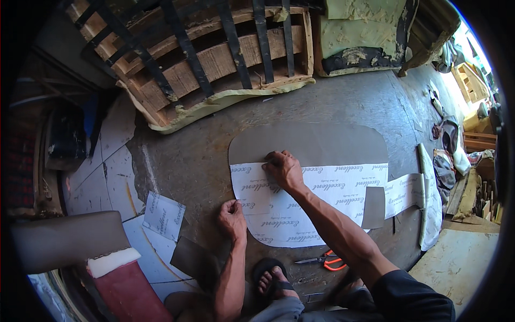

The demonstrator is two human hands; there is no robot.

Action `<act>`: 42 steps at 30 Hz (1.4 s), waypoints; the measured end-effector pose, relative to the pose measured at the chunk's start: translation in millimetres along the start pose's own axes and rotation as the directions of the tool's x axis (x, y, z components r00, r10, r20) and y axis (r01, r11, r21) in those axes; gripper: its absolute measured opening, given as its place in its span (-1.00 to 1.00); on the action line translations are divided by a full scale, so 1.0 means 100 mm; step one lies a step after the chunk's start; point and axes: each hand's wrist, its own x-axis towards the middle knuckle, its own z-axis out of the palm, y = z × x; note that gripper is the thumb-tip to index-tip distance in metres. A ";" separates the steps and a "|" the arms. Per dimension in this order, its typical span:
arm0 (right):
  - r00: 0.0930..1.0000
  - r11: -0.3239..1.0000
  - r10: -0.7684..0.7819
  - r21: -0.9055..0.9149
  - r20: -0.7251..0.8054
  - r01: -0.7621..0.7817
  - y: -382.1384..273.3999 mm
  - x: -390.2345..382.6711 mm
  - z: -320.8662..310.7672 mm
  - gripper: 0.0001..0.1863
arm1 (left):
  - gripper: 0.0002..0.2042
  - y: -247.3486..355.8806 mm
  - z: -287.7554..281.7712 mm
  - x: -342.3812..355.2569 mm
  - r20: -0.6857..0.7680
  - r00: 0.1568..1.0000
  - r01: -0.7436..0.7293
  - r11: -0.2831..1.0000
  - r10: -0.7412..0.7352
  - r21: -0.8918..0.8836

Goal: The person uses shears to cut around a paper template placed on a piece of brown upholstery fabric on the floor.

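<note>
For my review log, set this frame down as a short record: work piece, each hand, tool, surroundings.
Work piece: rounded sheet, grey along its far side, white and printed nearer the person
Left hand: fingers bunched at the sheet's left edge; grip unclear
Right hand: fingers bunched over the grey-white border; grip unclear
Tool: orange-handled scissors, just below the sheet, blades pointing left
Loose piece: grey strip, at the sheet's right side
Surroundings: wooden frame with black straps, beyond the sheet

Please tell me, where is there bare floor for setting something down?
Bare floor lies between the webbed wooden frame and the rounded sheet, and beyond the left hand, between sheet and the printed scrap. Crowded: below the sheet, by scissors and a sandalled foot.
</note>
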 end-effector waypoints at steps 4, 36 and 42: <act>0.995 0.994 0.096 -0.046 0.025 -0.095 -0.09 -0.03 0.02 -0.71 | -0.82 -0.01 0.00 0.01 -0.004 0.998 0.054 0.998 -0.055 -0.043; 0.984 0.968 -0.099 -0.214 0.150 0.130 -0.15 0.23 0.14 -0.78 | -0.81 -0.06 0.03 0.06 -0.008 0.992 0.127 0.985 -0.128 -0.115; 0.991 0.962 -0.015 -0.269 0.132 0.050 -0.23 0.20 0.12 -0.76 | -0.80 0.00 0.06 0.03 -0.026 0.994 0.106 0.989 -0.109 -0.100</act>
